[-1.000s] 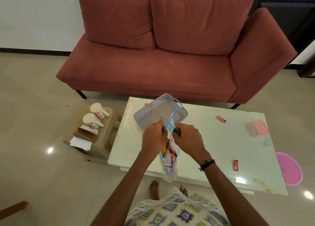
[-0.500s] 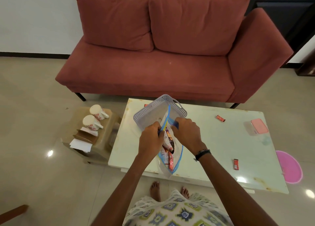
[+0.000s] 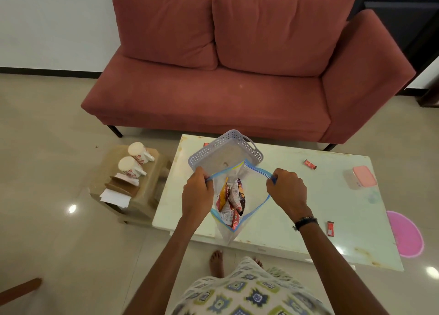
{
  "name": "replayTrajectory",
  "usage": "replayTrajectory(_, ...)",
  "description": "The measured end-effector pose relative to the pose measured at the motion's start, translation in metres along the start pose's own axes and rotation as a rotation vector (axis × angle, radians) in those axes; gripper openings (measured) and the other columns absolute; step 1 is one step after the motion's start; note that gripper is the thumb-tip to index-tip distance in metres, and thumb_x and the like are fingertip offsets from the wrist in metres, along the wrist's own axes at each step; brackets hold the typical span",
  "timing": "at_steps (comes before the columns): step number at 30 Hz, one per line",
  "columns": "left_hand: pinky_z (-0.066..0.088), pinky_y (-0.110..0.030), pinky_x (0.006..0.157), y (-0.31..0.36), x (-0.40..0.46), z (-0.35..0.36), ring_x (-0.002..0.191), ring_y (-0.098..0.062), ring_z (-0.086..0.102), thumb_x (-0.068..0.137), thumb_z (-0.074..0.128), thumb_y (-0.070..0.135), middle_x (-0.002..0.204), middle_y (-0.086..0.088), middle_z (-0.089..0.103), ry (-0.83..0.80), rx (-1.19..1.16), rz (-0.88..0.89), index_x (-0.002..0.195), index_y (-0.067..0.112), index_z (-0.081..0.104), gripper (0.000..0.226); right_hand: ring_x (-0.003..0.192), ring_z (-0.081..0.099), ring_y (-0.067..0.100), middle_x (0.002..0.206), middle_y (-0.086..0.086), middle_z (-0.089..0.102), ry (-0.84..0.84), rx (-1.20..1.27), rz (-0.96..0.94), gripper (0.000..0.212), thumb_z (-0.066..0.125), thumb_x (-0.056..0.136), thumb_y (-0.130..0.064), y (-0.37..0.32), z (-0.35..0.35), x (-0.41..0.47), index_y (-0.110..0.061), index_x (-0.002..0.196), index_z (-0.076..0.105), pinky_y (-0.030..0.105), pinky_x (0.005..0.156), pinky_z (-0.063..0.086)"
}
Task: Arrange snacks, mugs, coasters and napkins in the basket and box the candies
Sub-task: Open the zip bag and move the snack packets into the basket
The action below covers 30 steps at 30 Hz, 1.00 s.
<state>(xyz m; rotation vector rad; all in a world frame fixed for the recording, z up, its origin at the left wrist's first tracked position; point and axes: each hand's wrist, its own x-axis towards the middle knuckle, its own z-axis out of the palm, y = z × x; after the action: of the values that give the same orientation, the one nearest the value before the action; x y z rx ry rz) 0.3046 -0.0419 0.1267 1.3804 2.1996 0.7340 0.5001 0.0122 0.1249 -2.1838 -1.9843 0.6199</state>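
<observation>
I hold a clear zip bag (image 3: 251,210) with a blue rim above the pale table (image 3: 297,196). My left hand (image 3: 198,193) grips its left rim and my right hand (image 3: 286,190) grips its right rim, so the mouth gapes wide. Several snack packets (image 3: 231,197) stand inside it. Just beyond the bag a grey perforated basket (image 3: 225,153) rests on the table. Two small red candies (image 3: 310,164) (image 3: 330,228) lie on the right of the table. A small box with a pink lid (image 3: 361,177) sits at the table's right end.
A low brown stool (image 3: 152,172) left of the table carries two white mugs (image 3: 133,160), brown coasters (image 3: 123,187) and white napkins (image 3: 115,197). A red sofa (image 3: 225,77) stands behind the table. A pink mat (image 3: 405,234) lies on the floor at right.
My hands have pulled apart sideways, opening the zip bag's mouth from nearly closed to wide. The snack packets inside now show.
</observation>
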Motion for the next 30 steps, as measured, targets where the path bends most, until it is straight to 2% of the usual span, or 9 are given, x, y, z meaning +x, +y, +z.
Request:
replayTrajectory(3,0.049,-0.036,0.06,0.001,-0.002,0.002,0.071,-0.023,0.057,0.093,0.049,0.016,0.084,-0.005,0.06,-0.013,-0.02,0.017,0.087,0.011,0.046,0.008,0.07,0.058,0.026,0.086,0.011,0.067,0.002,-0.011,0.026,0.017,0.05,0.09,-0.02,0.004,0.005,-0.004,-0.007,0.091,0.061,0.032,0.063,0.049)
replayTrajectory(6,0.042,-0.025,0.055,0.003,-0.003,0.003,0.067,-0.017,0.053,0.092,0.049,0.012,0.08,0.0,0.056,-0.021,-0.068,0.033,0.084,0.013,0.043,0.01,0.077,0.059,0.026,0.094,0.008,0.065,0.071,0.004,0.005,0.011,0.052,0.09,-0.015,0.002,0.009,-0.009,-0.009,0.096,0.057,0.034,0.064,0.048)
replayTrajectory(10,0.049,-0.035,0.062,0.004,-0.003,0.004,0.07,-0.02,0.056,0.092,0.048,0.01,0.081,-0.001,0.056,-0.03,-0.099,0.04,0.086,0.011,0.045,0.007,0.084,0.059,0.028,0.09,0.007,0.061,0.224,0.036,-0.304,0.015,0.063,0.078,-0.003,-0.019,0.015,-0.028,-0.009,0.091,0.057,0.035,0.057,0.047)
replayTrajectory(13,0.053,-0.038,0.07,0.004,-0.003,0.003,0.077,-0.024,0.061,0.092,0.05,0.01,0.084,0.001,0.056,-0.031,-0.105,0.047,0.087,0.011,0.046,0.007,0.091,0.061,0.029,0.097,0.007,0.062,0.045,-0.086,-0.464,0.015,0.051,0.086,-0.004,-0.039,0.029,-0.037,-0.01,0.096,0.059,0.036,0.063,0.048)
replayTrajectory(16,0.051,-0.028,0.069,0.005,-0.003,0.0,0.076,-0.018,0.058,0.093,0.05,0.011,0.086,0.002,0.055,-0.044,-0.106,0.043,0.086,0.014,0.043,0.01,0.104,0.058,0.031,0.113,0.011,0.057,-0.205,-0.245,-0.58,0.026,0.04,0.09,-0.001,-0.056,0.054,-0.031,-0.007,0.109,0.056,0.036,0.068,0.043)
replayTrajectory(20,0.04,-0.013,0.061,0.004,-0.003,-0.006,0.076,-0.014,0.054,0.093,0.05,0.012,0.087,0.0,0.055,-0.075,-0.117,0.029,0.087,0.015,0.044,0.009,0.102,0.06,0.032,0.122,0.012,0.056,-0.218,-0.389,-0.717,0.039,0.047,0.087,0.005,-0.068,0.088,-0.012,-0.006,0.124,0.051,0.039,0.072,0.048)
replayTrajectory(23,0.036,-0.011,0.056,0.0,-0.002,-0.013,0.074,-0.015,0.053,0.092,0.048,0.01,0.086,-0.003,0.056,-0.09,-0.124,0.032,0.087,0.014,0.044,0.008,0.058,0.067,0.017,0.083,0.0,0.073,-0.185,-0.571,-0.776,0.038,0.079,0.062,-0.009,-0.072,0.106,-0.005,-0.015,0.098,0.071,0.024,0.044,0.047)
replayTrajectory(25,0.037,-0.011,0.055,-0.002,-0.002,-0.018,0.071,-0.012,0.052,0.092,0.048,0.009,0.085,-0.004,0.056,-0.098,-0.137,0.043,0.087,0.013,0.045,0.007,0.038,0.058,0.012,0.056,-0.003,0.066,-0.208,-0.609,-0.77,0.036,0.09,0.04,-0.015,-0.071,0.121,0.006,-0.017,0.072,0.073,0.017,0.035,0.038)
replayTrajectory(30,0.039,-0.011,0.055,-0.005,-0.002,-0.03,0.067,-0.009,0.05,0.093,0.049,0.012,0.085,-0.001,0.054,-0.116,-0.181,0.064,0.087,0.014,0.045,0.007,0.029,0.047,0.008,0.031,-0.006,0.045,-0.18,-0.602,-0.857,0.038,0.09,0.023,-0.016,-0.074,0.13,0.017,-0.022,0.033,0.054,0.013,0.035,0.029)
